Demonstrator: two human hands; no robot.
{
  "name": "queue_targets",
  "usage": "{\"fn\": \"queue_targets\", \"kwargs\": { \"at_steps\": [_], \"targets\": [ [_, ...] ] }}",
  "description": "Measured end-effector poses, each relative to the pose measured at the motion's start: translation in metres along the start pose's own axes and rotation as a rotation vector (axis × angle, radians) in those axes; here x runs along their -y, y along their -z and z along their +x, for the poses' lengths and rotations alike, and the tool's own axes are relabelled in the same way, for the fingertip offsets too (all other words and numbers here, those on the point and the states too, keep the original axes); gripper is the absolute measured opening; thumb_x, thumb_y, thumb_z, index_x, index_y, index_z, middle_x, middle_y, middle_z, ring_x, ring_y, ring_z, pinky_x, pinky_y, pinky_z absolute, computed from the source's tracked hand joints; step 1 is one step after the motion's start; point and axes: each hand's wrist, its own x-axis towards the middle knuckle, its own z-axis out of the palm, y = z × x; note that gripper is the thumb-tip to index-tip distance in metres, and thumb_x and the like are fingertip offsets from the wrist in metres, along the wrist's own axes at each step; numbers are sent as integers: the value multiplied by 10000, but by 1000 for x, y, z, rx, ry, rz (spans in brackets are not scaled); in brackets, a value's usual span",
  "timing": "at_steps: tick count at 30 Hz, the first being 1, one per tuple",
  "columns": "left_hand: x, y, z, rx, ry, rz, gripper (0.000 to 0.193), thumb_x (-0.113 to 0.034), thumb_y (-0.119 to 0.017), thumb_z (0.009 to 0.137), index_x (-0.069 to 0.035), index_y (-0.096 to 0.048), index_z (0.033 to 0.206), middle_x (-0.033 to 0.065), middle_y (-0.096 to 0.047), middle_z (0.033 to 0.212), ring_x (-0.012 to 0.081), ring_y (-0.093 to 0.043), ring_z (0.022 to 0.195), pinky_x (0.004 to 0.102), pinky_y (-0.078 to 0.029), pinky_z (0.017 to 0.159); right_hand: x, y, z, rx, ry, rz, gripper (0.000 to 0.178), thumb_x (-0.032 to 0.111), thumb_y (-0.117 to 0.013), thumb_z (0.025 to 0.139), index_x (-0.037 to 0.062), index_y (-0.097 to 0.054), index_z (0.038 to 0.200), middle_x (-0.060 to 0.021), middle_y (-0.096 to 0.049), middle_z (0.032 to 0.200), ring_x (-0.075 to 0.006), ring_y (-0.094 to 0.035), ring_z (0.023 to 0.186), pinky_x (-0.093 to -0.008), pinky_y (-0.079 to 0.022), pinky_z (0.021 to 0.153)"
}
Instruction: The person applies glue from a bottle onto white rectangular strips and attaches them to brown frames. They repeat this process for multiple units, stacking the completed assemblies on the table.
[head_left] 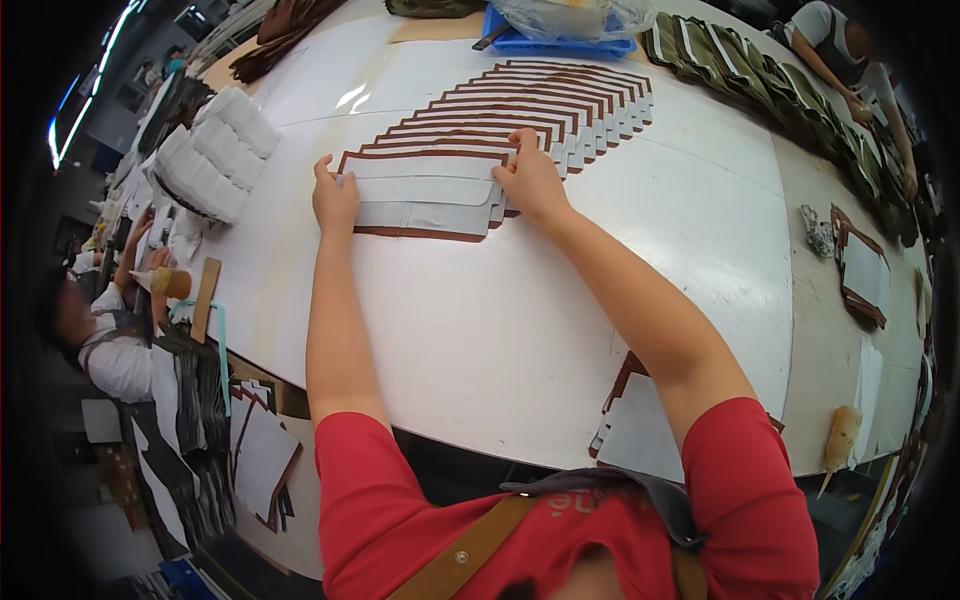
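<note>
Gripping the front brown-edged white panel (420, 187) at its left edge with the left hand (337, 200) and near its upper right corner with the right hand (535, 185), using thumbs and fingers only slightly parted around it. Holding it at the near end of the fanned row of similar panels (545, 108), over the white tabletop (460, 330), short of the blue tray (620, 47).

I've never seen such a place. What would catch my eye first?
Probably the row of overlapping white panels with brown edges, fanned diagonally across the white table. At its near end, the left hand and right hand hold the front panel by its sides. Beyond the far end sits a blue tray.
</note>
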Motion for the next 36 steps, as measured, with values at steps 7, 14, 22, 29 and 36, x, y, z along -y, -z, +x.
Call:
{"fn": "queue_targets", "kwargs": {
  "at_steps": [7, 14, 22, 29, 36],
  "targets": [
    [14, -3, 7, -21, -21, 37, 506, -158, -616, 806, -92, -417, 1266, 111, -608, 836, 284, -604, 828, 393, -463, 764, -1, -6, -2, 42, 99, -75, 240, 104, -591, 822, 50, -509, 1041, -116, -587, 798, -270, -582, 731, -374, -466, 685],
    [27, -24, 17, -154, -236, 373, 292, -210, -609, 779, -141, -606, 1063, 133, -569, 1073, 332, -552, 987, 441, -456, 844, -3, 12, -4, 60, 198, -275, 205, 247, -495, 880, 83, -577, 972, -148, -609, 975, -345, -613, 857, -447, -491, 746],
    [24, 6, 25, -363, -283, 109, 246, -224, -547, 889, -103, -619, 1091, 117, -577, 1063, 266, -576, 932, 376, -483, 787, -74, 264, -95, -271, 22, -681, 146, 210, -545, 873, 110, -641, 920, -98, -637, 916, -269, -628, 813, -369, -493, 721],
    [-67, 9, 0, -275, -543, -27, 243, -141, -535, 903, -55, -598, 1122, 129, -569, 1073, 248, -562, 897, 345, -481, 776, -190, 524, -301, -346, -907, -1167, 247, 199, -512, 821, 38, -629, 967, -171, -633, 1017, -348, -596, 966, -428, -480, 814],
    [-181, -14, -74, 39, -712, -203, 236, -103, -514, 913, -37, -574, 1132, 118, -551, 1076, 230, -545, 933, 327, -456, 815, -244, 575, -407, -315, -979, -1116, 384, 165, -601, 751, 51, -594, 1117, -205, -607, 1084, -339, -567, 1032, -397, -449, 891]
  ]
}}
